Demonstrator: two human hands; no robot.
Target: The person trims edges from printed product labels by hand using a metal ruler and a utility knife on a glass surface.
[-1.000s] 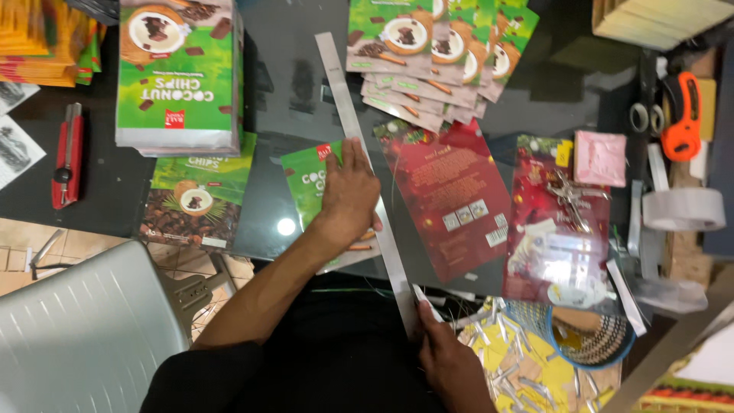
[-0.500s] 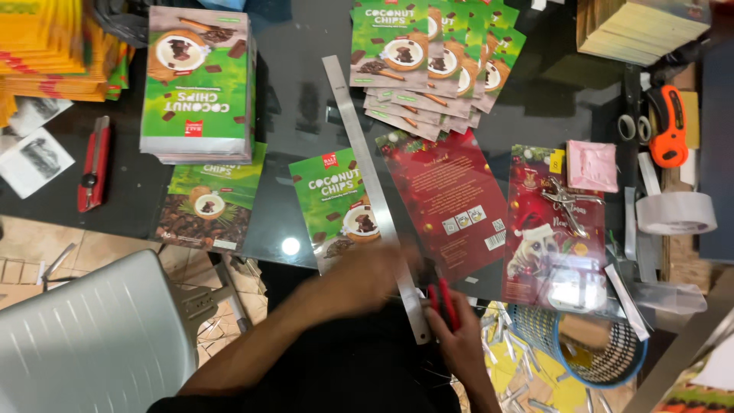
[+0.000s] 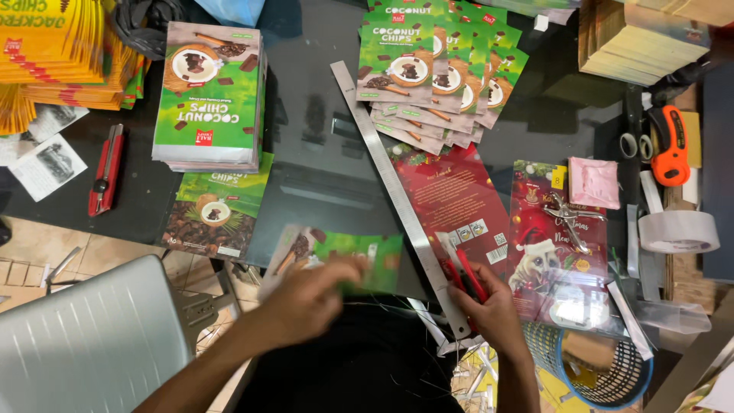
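My left hand (image 3: 317, 294) grips a green snack pouch (image 3: 359, 260) by its near edge at the front of the dark glass table (image 3: 321, 160); hand and pouch are motion-blurred. My right hand (image 3: 489, 310) holds a red utility knife (image 3: 461, 274) against the near end of a long metal ruler (image 3: 390, 180). The ruler lies diagonally across the table along the left edge of a red printed sheet (image 3: 451, 195).
A stack of green pouches (image 3: 210, 95) sits at the left above another pouch (image 3: 218, 203). More green pouches (image 3: 436, 69) fan out at the back. Also around: a red cutter (image 3: 107, 168), yellow packs (image 3: 53, 46), tape roll (image 3: 677, 229), blue basket (image 3: 592, 371), grey chair (image 3: 84, 344).
My left hand left the ruler, took the green pouch beside it and drew it toward me. My right hand now shows the red knife at the ruler's near end.
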